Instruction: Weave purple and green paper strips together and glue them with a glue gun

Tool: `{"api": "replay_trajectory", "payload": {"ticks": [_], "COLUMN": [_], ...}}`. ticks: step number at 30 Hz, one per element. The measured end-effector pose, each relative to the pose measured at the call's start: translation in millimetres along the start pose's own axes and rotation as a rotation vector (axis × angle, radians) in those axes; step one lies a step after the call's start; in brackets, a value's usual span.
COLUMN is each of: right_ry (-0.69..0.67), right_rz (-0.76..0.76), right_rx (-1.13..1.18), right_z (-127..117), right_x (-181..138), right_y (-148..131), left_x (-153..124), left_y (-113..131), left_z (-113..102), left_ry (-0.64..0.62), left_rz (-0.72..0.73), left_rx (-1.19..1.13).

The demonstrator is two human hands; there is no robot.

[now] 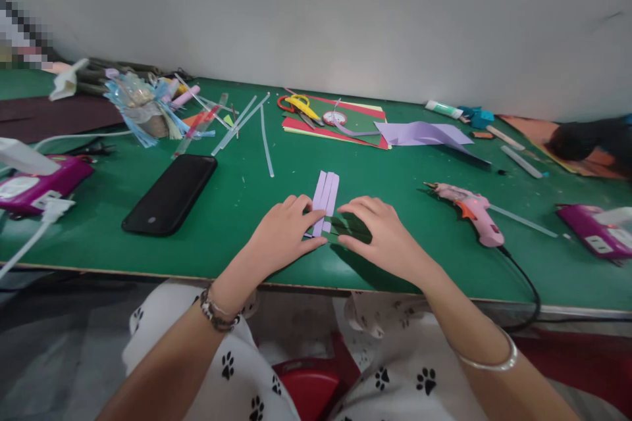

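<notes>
Several lilac paper strips (326,192) lie side by side near the front edge of the green table (237,204). My left hand (284,231) rests on the table with its fingers pinching the near ends of the strips. My right hand (382,235) sits just to the right, fingers curved down onto dark green paper (349,226) that touches the strips. What lies under the right palm is hidden.
A black phone (170,194) lies to the left. A pink glue gun (469,209) with its cord lies to the right. Coloured paper sheets (355,122), scissors (297,105), a lilac sheet (422,133), glue sticks (265,138) and a wrapped bundle (141,105) crowd the back.
</notes>
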State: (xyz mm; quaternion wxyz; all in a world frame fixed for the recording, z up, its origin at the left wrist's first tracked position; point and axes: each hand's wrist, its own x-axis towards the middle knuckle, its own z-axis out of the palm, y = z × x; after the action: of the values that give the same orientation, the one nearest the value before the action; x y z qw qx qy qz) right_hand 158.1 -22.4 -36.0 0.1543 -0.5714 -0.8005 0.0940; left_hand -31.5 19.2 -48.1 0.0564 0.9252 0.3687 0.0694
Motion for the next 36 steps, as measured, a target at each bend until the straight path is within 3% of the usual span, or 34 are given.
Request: {"api": "replay_trajectory", "payload": {"ticks": [5, 13, 20, 30, 36], "right_ry": [-0.038, -0.086, -0.153, -0.118, -0.086], "right_rz": [-0.087, -0.098, -0.125, -0.166, -0.177], "right_rx": [-0.091, -0.083, 0.007, 0.023, -0.014], "right_z": [1.0, -0.8, -0.8, 5.7, 7.4], "right_x": [-1.8, -0.5, 1.6, 2.5, 3.4], "right_y": [2.7, 14.0, 11.9, 6.7, 6.4], "left_x": [0.5, 0.5, -9.7, -5.4, -5.2], "left_y": [8.8, 24.2, 7.8, 2.4, 3.1], "left_z": [4.2, 12.6, 7.1, 12.2, 9.8], "left_ry": [0.061, 0.169, 0.133, 0.162, 0.158], "left_rz": [-0.071, -0.166, 0.051, 0.146, 0.205], "left_rx": [-0.002, 0.013, -0.043, -0.072, 0.044]}}
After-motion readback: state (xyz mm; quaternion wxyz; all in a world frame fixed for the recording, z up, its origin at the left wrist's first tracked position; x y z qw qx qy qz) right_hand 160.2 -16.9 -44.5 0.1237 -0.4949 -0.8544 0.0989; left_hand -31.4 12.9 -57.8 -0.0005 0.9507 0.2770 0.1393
